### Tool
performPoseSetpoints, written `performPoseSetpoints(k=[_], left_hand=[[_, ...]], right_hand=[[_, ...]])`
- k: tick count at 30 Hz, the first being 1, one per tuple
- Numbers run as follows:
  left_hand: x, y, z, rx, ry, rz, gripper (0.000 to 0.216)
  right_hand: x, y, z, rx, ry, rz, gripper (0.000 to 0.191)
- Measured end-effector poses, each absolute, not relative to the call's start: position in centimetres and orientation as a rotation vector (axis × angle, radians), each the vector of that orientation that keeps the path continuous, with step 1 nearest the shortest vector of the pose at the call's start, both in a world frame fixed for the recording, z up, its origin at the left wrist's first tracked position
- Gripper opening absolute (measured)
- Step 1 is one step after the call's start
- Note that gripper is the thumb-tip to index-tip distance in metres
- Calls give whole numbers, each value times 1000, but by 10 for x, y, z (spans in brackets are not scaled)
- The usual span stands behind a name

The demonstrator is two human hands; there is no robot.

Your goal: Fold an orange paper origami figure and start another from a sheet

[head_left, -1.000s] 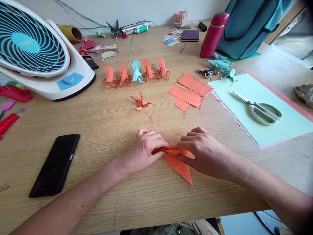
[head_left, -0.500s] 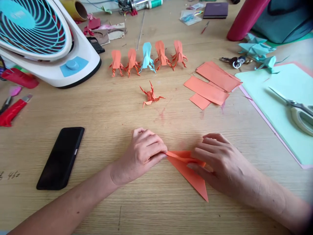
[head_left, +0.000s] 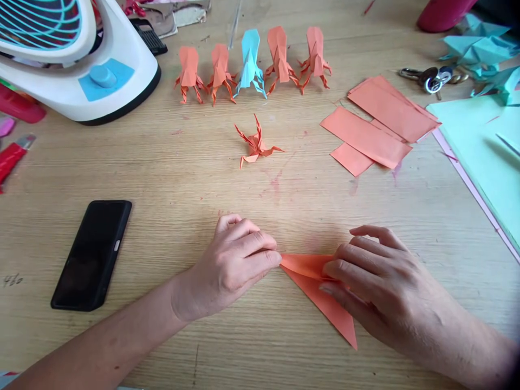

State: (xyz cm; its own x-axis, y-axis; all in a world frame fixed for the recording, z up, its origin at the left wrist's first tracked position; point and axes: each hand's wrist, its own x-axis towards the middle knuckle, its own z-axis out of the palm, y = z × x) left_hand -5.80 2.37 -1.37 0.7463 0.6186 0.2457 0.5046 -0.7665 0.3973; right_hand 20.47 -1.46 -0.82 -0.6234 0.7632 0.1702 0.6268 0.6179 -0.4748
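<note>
An orange sheet of origami paper [head_left: 325,298], partly folded over, lies on the table between my hands. My left hand [head_left: 238,257] pinches its pointed left corner between thumb and fingers. On the right, my right hand [head_left: 377,281] grips the folded layer with thumb and index finger, covering part of the fold. One lower corner of the paper points towards me. Beyond my hands sits a small orange folded piece with thin twisted legs [head_left: 255,143].
Several legged origami figures stand in a row, one of them blue [head_left: 249,65]. Orange paper strips [head_left: 369,135] lie right of them, near keys [head_left: 433,78] and a pale green sheet [head_left: 483,146]. A black phone [head_left: 91,254] lies left, below a white fan [head_left: 122,59].
The camera view has tilted down and closer. The folded flap looks flatter, and both hands keep their hold on the paper.
</note>
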Motion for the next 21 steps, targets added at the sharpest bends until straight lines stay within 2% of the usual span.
performPoseSetpoints(k=[6, 17, 21], left_hand=[[-53, 23, -14, 2498, 936, 488, 10], [-52, 15, -15, 2335, 1124, 589, 11], [-53, 14, -16, 2316, 1136, 606, 11]], right_hand=[[203, -12, -7, -1122, -2456, 552, 17], [202, -14, -15, -1242, -2368, 594, 15], [201, -14, -15, -1259, -2358, 587, 19]])
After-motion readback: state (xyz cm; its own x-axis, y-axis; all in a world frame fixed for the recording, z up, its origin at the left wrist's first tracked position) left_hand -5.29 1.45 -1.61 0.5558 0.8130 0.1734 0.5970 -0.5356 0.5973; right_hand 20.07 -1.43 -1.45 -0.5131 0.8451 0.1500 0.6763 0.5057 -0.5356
